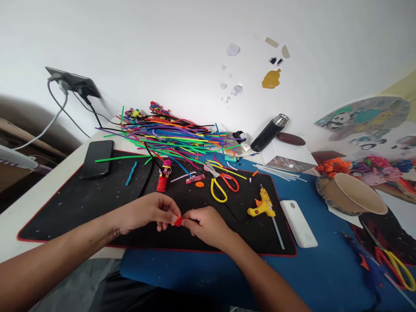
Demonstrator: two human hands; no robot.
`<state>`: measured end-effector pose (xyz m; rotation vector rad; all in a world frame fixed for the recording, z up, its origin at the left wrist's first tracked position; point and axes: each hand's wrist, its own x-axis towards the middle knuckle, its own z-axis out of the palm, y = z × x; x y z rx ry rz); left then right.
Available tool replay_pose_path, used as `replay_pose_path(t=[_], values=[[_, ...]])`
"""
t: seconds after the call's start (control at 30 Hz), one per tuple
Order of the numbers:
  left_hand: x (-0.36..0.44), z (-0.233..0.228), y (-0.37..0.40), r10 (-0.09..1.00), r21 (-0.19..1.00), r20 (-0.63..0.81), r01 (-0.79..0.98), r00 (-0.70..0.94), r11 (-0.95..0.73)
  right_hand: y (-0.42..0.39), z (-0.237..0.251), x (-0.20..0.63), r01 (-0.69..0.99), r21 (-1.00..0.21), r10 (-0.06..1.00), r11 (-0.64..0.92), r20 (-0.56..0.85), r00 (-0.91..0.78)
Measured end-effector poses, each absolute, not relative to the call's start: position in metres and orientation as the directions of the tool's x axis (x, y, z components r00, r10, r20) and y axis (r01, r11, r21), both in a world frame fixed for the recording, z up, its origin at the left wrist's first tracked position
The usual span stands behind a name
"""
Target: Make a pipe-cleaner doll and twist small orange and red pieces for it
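Observation:
My left hand (147, 213) and my right hand (205, 224) meet over the front of the black mat (74, 203). Both pinch a small red piece (178, 221) between their fingertips. Just behind my hands stands a small red doll figure (163, 175) with a pink top. Beyond it lie yellow-and-red scissors (221, 184) and a yellow glue gun (264, 205), to the right of my right hand.
A heap of coloured pipe cleaners (169, 136) fills the back of the desk. A black phone (96, 158) lies at the left, a white power bank (298, 222) at the right, with a black flask (269, 132) and a paper bowl (352, 196).

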<state>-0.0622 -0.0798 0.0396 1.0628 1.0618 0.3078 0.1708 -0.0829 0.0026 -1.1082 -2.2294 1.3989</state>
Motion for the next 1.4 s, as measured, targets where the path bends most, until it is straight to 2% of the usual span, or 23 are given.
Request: replay_pose_path(t=[0.13,0.33,0.8,1.17,1.4], values=[[-0.066,0.039,-0.08,0.631,0.826,-0.56,0.301,0.537,0.477,-0.081,0.006,0.171,0.461,-0.854,0.713,0.243,-0.165,-0.682],[-0.068,0.037,-0.082,0.646,0.829,-0.558,0.376,0.521,0.414,-0.077,0.009,0.171,0.496,-0.835,0.712,0.24,-0.196,-0.674],[-0.064,0.021,-0.085,0.72,0.799,-0.541,0.531,0.434,0.28,-0.066,0.017,0.161,0.595,-0.626,0.692,0.504,-0.12,-0.712],[-0.061,0.004,-0.074,0.865,0.839,-0.421,0.48,0.273,0.256,-0.072,0.026,0.155,0.644,-0.562,0.723,0.519,-0.113,-0.682],[-0.057,0.008,-0.07,0.906,0.901,-0.364,0.327,0.214,0.285,-0.078,0.021,0.155,0.656,-0.588,0.77,0.473,-0.086,-0.632]])
